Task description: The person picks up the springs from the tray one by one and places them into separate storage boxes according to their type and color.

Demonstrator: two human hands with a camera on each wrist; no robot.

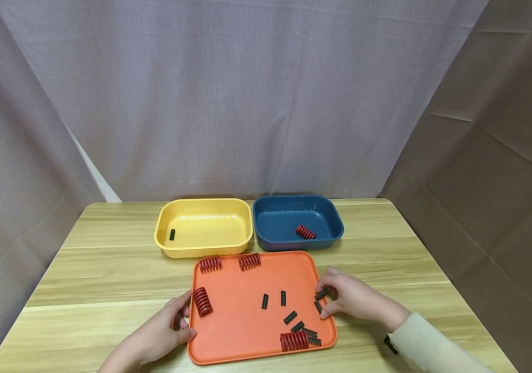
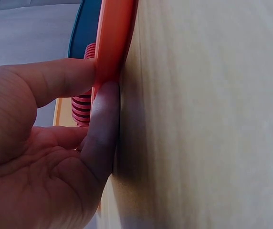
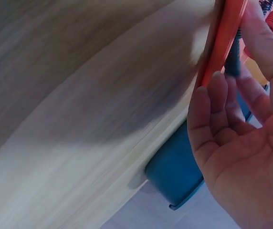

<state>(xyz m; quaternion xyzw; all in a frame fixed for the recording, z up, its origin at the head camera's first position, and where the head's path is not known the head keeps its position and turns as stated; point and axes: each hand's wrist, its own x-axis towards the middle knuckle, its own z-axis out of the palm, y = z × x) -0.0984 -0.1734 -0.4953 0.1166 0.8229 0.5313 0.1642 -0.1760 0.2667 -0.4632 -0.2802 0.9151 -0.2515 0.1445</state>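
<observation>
My left hand [image 1: 163, 329] holds the left rim of the orange tray [image 1: 238, 331], with finger and thumb on either side of the rim in the left wrist view. At the tray's right edge is my right hand [image 1: 352, 295], thumb and fingertips apart around two small dark springs. One dark spring [image 1: 321, 295] touches or nearly touches its fingers; the other [image 1: 318, 306] lies close to the thumb. In the right wrist view a dark spring [image 3: 232, 59] shows beside the fingertips. Several more dark springs, including one [image 1: 290, 317], and several larger red springs, including one [image 1: 203, 302], lie on the tray.
Behind the tray stand a yellow bin [image 1: 203, 252] with one dark spring [image 1: 172, 234] and a blue bin [image 1: 301, 245] with a red spring [image 1: 305, 232]. Everything rests on a wooden table [image 1: 98, 280]. Grey curtains [image 1: 228, 103] hang behind.
</observation>
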